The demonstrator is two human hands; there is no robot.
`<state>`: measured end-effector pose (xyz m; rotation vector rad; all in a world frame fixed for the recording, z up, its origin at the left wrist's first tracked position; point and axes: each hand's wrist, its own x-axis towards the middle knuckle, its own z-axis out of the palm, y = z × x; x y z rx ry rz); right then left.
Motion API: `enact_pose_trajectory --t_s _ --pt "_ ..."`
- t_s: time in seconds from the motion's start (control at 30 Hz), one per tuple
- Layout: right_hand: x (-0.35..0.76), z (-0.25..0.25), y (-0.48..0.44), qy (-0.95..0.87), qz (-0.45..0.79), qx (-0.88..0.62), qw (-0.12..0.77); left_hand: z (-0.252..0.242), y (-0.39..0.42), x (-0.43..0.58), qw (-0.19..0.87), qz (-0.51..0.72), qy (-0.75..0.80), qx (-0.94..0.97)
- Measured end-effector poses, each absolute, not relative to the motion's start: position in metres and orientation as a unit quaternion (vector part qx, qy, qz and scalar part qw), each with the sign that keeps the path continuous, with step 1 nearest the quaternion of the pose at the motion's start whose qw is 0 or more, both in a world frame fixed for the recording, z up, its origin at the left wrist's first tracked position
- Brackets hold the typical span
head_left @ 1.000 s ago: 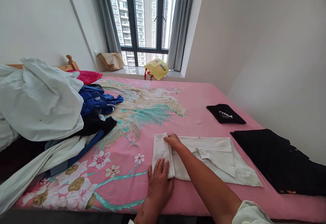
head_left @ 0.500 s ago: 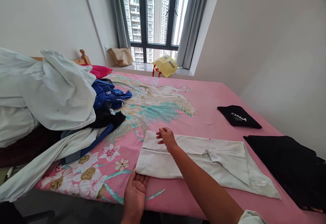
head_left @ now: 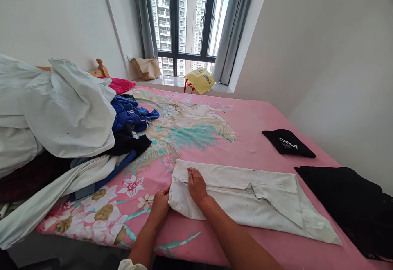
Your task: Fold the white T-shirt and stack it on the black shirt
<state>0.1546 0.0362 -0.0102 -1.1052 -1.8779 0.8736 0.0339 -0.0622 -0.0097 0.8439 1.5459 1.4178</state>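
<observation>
A long folded white garment (head_left: 227, 180) lies across the near part of the bed, with a triangular flap folded over toward its right end. At its left end, my left hand (head_left: 161, 205) is closed on the edge, which is slightly lifted and rumpled. My right hand (head_left: 197, 184) presses down on top of the cloth near that same end, with its fingers curled together on the fabric. The right fingertips are partly hidden, but they look closed on the cloth.
A heap of white clothes (head_left: 70, 110) and blue clothes (head_left: 130, 112) covers the bed's left side. On the right lie a folded black garment (head_left: 288, 143) with white lettering and a larger black garment (head_left: 344, 200). A yellow bag (head_left: 200, 80) and brown paper bag (head_left: 145, 68) sit by the window.
My left hand has turned from palm-up at the near corner and moved up to grip the left edge. My right hand has come down onto the garment. The garment's left end is now bunched.
</observation>
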Motion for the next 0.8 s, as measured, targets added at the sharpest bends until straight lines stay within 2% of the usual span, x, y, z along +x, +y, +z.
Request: enact_pose_trajectory --t_s 0.1,0.17,0.37,0.53,0.7,0.8 --pt "0.146 -0.011 0.033 -0.701 0.38 -0.428 0.427 -0.012 -0.047 0.021 0.209 0.416 0.738 0.488" --pt "0.142 -0.015 0.032 -0.674 0.397 -0.428 0.453 -0.017 -0.036 0.015 0.146 0.361 0.774 0.5" --pt "0.126 -0.023 0.041 -0.517 0.55 -0.407 0.515 -0.02 0.002 0.024 0.327 0.559 0.656 0.387" --pt "0.114 -0.024 0.055 -0.297 0.683 -0.352 0.567 -0.022 0.016 0.037 0.388 0.638 0.576 0.334" --pt "0.108 -0.023 0.06 -0.225 0.724 -0.322 0.566 -0.029 0.014 0.033 0.591 0.737 0.296 0.143" --pt "0.11 -0.018 0.063 -0.19 0.749 -0.324 0.545 -0.028 0.016 0.034 0.631 0.747 0.2 0.062"
